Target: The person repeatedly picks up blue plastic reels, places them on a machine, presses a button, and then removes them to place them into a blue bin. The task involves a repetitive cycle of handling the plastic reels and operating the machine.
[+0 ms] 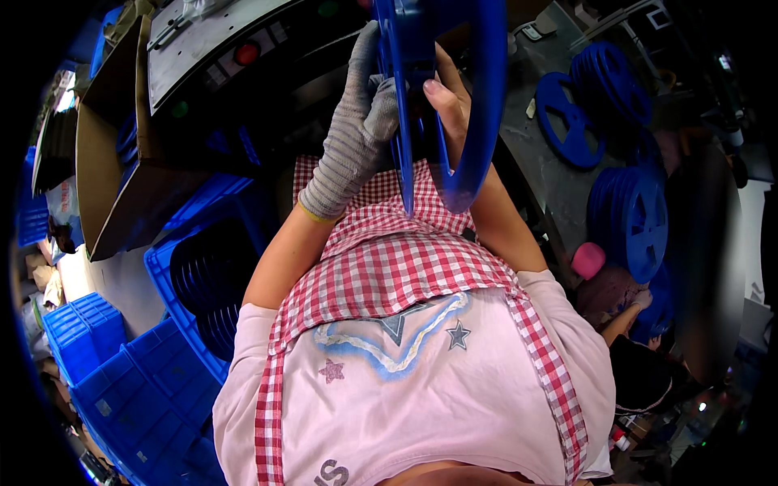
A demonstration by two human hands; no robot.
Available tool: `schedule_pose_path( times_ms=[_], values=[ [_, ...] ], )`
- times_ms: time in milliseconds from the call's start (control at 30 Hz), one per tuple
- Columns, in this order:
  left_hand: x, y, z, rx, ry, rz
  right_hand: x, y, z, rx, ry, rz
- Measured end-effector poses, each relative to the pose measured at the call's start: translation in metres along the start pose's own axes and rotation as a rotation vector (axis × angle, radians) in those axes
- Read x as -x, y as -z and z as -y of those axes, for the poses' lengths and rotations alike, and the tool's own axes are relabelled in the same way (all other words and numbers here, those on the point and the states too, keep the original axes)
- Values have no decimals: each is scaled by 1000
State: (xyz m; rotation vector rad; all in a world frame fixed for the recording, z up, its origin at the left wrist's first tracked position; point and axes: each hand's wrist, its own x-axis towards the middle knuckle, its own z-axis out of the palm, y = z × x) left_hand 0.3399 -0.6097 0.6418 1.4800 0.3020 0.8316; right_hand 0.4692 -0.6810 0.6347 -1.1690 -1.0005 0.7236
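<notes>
A blue plastic reel [491, 97] is held up in front of me at the top middle, its two round flanges seen nearly edge-on. My left hand [354, 130], in a grey striped knit glove, presses against the left flange with its fingers stretched upward and its thumb bent at the flange. On the other side my bare right hand [450, 101] grips the reel. Its thumb shows in a gap by the right flange, while some of its fingers are hidden behind the blue plastic.
Several blue reels [628, 219] stand and lie on the grey table [523, 134] at right, near a pink round object [587, 261]. Another person's arm [622, 322] shows there. At left are an open cardboard box [113, 186], a blue crate [174, 283] of black discs, and a machine's red button [246, 54].
</notes>
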Motion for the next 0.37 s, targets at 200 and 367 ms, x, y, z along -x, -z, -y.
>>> schedule_pose_path(
  times_ms=[200,367],
  values=[
    [2,-2,-5,-31,-2,-28,1,-5,6,29,0,-10],
    [0,13,27,-339,-234,-86,2,-1,20,208,-5,3]
  ],
)
